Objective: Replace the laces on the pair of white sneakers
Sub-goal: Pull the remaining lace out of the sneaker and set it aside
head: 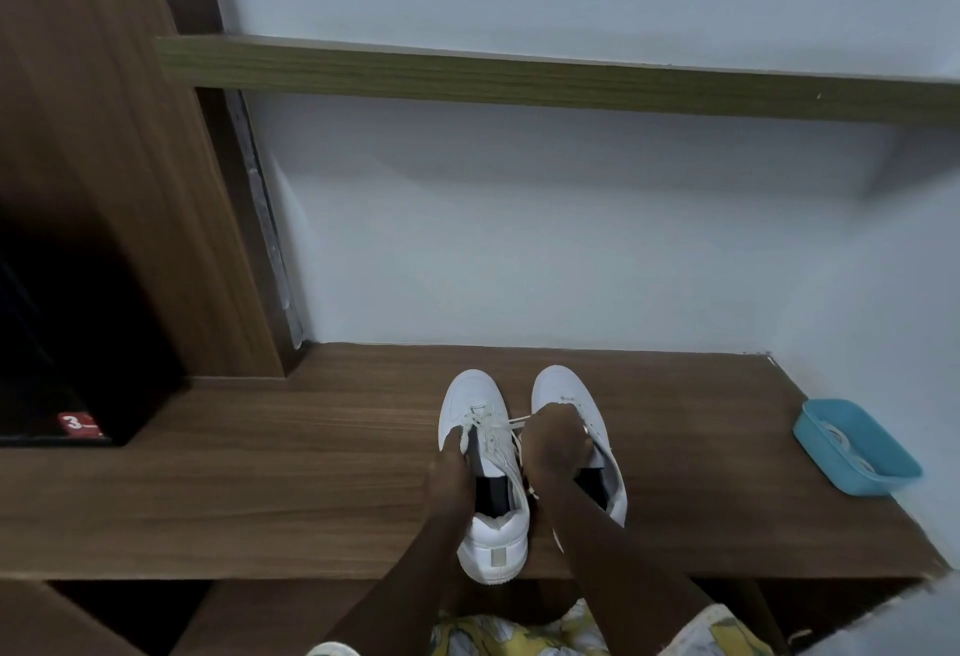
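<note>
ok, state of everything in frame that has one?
left sneaker: upright on desk, laced, lace loosened
right sneaker: upright beside it, lacing mostly hidden
lace: stretched from left sneaker to right hand
left hand: grips left sneaker's collar
right hand: pinches lace
blue tray: on desk, holds coiled white laces

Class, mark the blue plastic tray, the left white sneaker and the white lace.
blue plastic tray (883, 483), head view, near outer wall.
left white sneaker (471, 390), head view, toe cap.
white lace (517, 421), head view, taut strand.
</note>
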The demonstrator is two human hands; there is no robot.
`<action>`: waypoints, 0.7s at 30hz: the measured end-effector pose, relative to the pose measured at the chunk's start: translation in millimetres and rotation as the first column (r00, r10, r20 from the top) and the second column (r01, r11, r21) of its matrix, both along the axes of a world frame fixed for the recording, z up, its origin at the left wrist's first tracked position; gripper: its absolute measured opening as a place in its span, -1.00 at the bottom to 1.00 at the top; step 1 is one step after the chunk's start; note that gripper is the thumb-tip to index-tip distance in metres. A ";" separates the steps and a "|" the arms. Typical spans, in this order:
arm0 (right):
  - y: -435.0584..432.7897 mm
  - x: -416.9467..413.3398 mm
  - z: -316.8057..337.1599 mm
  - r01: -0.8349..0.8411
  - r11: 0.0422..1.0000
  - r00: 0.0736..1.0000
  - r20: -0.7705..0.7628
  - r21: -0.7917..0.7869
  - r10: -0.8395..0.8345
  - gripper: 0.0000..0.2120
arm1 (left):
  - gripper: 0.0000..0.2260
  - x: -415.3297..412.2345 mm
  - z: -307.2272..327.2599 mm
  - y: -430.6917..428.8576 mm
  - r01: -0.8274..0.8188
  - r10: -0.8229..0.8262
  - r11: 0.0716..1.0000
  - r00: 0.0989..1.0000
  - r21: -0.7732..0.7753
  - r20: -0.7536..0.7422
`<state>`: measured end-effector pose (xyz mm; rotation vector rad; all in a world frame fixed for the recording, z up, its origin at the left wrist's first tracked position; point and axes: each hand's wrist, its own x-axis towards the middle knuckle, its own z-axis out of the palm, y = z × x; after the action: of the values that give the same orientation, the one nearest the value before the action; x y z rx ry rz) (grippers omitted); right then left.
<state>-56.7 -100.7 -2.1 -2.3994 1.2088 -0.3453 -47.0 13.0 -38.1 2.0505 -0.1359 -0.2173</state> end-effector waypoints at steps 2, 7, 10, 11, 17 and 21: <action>-3.8 -1.7 -0.6 0.008 1.000 1.000 0.017 0.018 -0.009 -0.71 | -0.68 0.1 0.2 -0.8 -0.002 0.002 1.000 1.000 -0.014 -0.014; -2.7 -8.0 -5.6 -0.017 1.000 0.999 0.049 0.010 0.016 -0.70 | -0.64 4.0 -5.3 -0.7 0.036 -0.037 0.999 0.999 -0.012 -0.019; 1.9 -10.8 -11.5 -0.074 0.997 0.997 0.024 -0.025 0.075 -0.69 | -0.66 4.0 -6.5 -0.5 0.084 -0.085 0.996 0.996 0.023 0.030; 5.5 -12.0 -11.4 -0.110 0.992 0.994 0.007 -0.054 0.111 -0.72 | -0.66 3.6 -5.4 -0.3 0.088 -0.089 0.996 0.995 0.032 0.037; 21.2 -21.7 -21.9 -0.413 0.799 0.897 -0.044 -0.436 0.439 -0.86 | -0.61 1.5 -0.3 -0.7 0.091 -0.096 0.992 0.994 0.086 0.058; 23.1 -29.7 -22.9 -0.523 0.766 0.841 -0.078 -0.372 0.536 -0.67 | -0.65 3.0 6.5 -1.0 0.110 -0.131 0.977 0.985 0.181 0.111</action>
<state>-86.4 -77.6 -25.0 -2.9225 0.4138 -0.4639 -43.9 12.0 -31.6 2.2324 -0.3283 -0.1832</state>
